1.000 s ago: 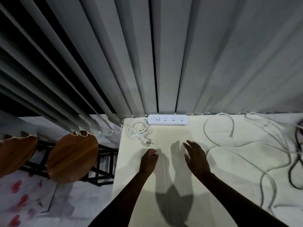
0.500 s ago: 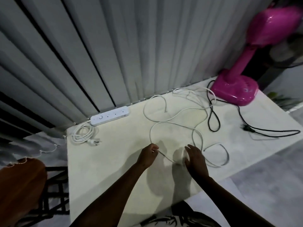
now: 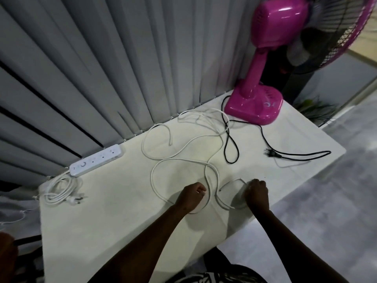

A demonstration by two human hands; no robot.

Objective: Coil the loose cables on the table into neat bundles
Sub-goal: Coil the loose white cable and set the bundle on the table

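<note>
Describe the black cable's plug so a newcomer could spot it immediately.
Start at the bright pink plastic fan on the table's far right corner. Its thin black cable runs forward and right, doubling back to end in the small black plug. Every other cable nearby is white.

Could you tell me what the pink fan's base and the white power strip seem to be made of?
Fan base: likely glossy moulded plastic, given the bright highlights on its rounded surfaces. Power strip: probably hard white plastic with a duller sheen and rounded corners.
</note>
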